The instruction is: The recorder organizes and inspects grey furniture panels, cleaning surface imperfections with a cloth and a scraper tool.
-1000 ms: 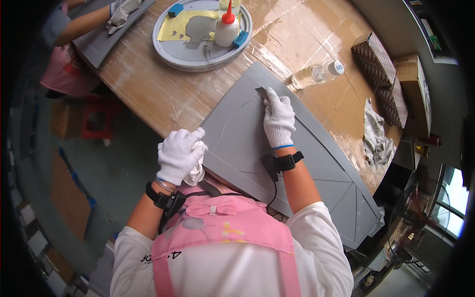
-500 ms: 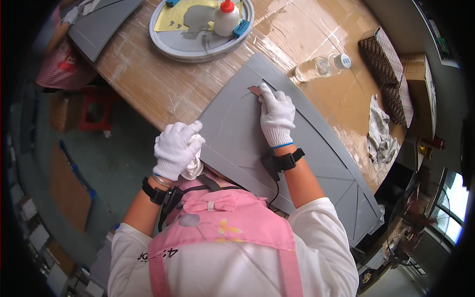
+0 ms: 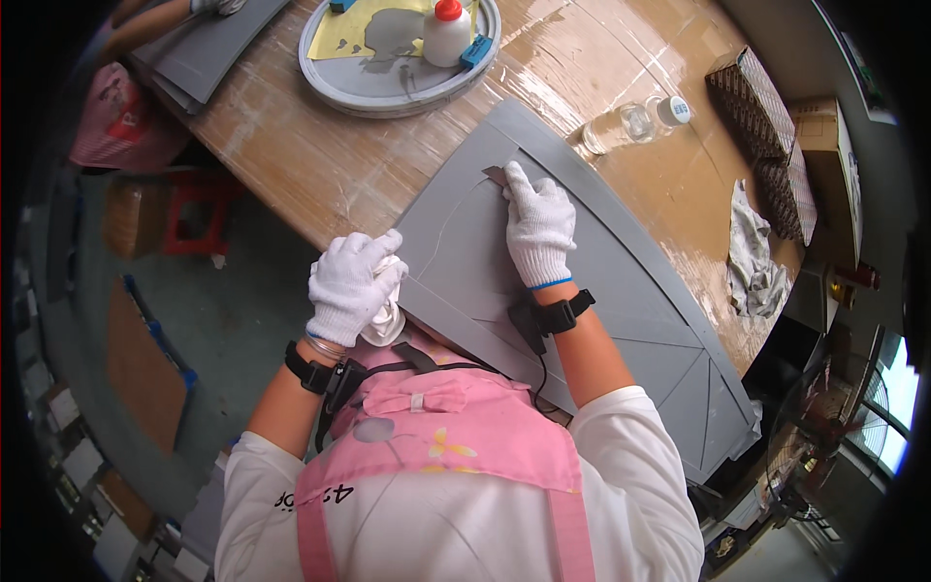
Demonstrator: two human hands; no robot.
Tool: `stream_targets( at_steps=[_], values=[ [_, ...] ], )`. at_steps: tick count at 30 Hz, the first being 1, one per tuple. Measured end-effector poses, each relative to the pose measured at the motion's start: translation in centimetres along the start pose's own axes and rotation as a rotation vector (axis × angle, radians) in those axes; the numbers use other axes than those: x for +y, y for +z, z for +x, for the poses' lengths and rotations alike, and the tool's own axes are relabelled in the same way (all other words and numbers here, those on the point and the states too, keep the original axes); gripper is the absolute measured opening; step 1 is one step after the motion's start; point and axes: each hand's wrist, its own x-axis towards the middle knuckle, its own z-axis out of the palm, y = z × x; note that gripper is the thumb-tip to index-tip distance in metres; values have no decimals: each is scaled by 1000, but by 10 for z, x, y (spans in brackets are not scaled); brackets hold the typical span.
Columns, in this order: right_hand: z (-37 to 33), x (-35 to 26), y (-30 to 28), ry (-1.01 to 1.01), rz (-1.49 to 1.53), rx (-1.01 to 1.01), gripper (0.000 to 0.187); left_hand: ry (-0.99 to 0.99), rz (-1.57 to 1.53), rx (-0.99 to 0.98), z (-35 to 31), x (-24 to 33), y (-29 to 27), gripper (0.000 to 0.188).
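A large grey panel (image 3: 592,320) with raised ribs and thin lines lies at an angle on the film-covered table, reaching over the edge nearest me. My gloved right hand (image 3: 541,228) is over the panel's far part, fingers closed on a small flat brownish piece (image 3: 495,176) that touches the surface. Whether it is sandpaper or a scraper I cannot tell. At the panel's left edge, my gloved left hand (image 3: 347,291) is closed around a bunched white cloth (image 3: 386,322), index finger stretched toward the panel. A faint pale curved line runs across the grey surface between my hands.
Farther back stands a round grey tray (image 3: 325,78) with a yellow sheet, grey paste, a red-capped white bottle (image 3: 445,39) and a blue block (image 3: 475,52). A clear bottle (image 3: 626,128) lies right of the panel, near a crumpled cloth (image 3: 754,262). Another person's arm (image 3: 145,34) is at upper left.
My right hand and the brownish piece have shifted very slightly left on the panel. My left hand keeps its grip on the cloth. The other person's arm has moved farther over their grey panel.
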Motion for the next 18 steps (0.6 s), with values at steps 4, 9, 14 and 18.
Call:
stream_targets(
  at_steps=[4,9,14,18],
  values=[
    [-6,-6,0,-13,-9,-33,38,-15,5,2,1,3,-3,39],
    [2,-7,1,107,-20,-31,49,-40,-9,-21,1,5,-5,39],
    [-9,-22,0,-91,-20,-105,40,-18,6,11,0,-2,2,40],
    [-3,-19,2,44,-11,-72,45,4,-1,36,-1,-1,2,39]
  ],
)
